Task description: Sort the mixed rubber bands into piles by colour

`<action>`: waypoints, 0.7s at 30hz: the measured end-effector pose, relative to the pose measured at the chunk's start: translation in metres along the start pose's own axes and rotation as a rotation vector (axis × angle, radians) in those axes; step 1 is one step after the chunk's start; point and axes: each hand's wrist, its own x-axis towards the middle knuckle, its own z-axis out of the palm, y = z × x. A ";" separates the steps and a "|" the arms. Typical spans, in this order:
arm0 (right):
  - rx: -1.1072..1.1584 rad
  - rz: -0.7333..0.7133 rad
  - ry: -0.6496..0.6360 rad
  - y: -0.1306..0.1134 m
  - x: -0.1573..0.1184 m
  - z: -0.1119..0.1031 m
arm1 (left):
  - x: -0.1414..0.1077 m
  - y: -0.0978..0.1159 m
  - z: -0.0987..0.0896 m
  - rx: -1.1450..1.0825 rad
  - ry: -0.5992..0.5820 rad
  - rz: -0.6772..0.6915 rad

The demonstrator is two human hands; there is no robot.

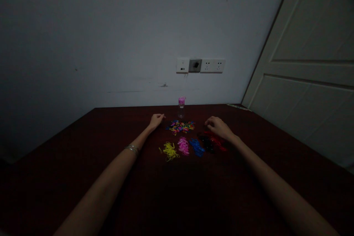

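A mixed pile of small coloured bands (181, 127) lies on the dark red table (171, 191). Nearer me are separate heaps: yellow (170, 151), pink (183, 146), blue (197, 147), black (207, 142) and red (219, 143). My left hand (157, 120) rests on the table left of the mixed pile, fingers curled together; whatever it may hold is hidden. To the right of that pile, my right hand (218, 127) is beside the red and black heaps, fingers bent in and closed, their contents too small to make out.
Behind the mixed pile stands a clear bottle (181, 110) with a pink cap. Sockets (212, 66) are on the wall behind. A panelled door (306, 66) is at the right, with a thin strip (238, 107) near the table's back edge.
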 end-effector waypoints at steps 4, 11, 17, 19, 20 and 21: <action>0.055 -0.085 -0.027 -0.017 0.001 0.002 | 0.000 -0.009 -0.002 -0.077 0.001 -0.011; 0.191 -0.170 -0.118 -0.040 0.005 0.016 | -0.008 -0.005 0.000 -0.073 0.000 0.048; 0.130 -0.177 -0.228 -0.051 0.016 0.036 | -0.017 0.003 -0.002 -0.012 0.010 0.039; 0.106 -0.170 -0.215 -0.054 0.019 0.038 | -0.019 0.006 -0.003 0.020 0.012 0.039; 0.099 -0.166 -0.206 -0.055 0.021 0.039 | -0.020 0.008 -0.003 0.031 0.011 0.038; 0.096 -0.163 -0.200 -0.056 0.022 0.040 | -0.021 0.009 -0.003 0.040 0.009 0.038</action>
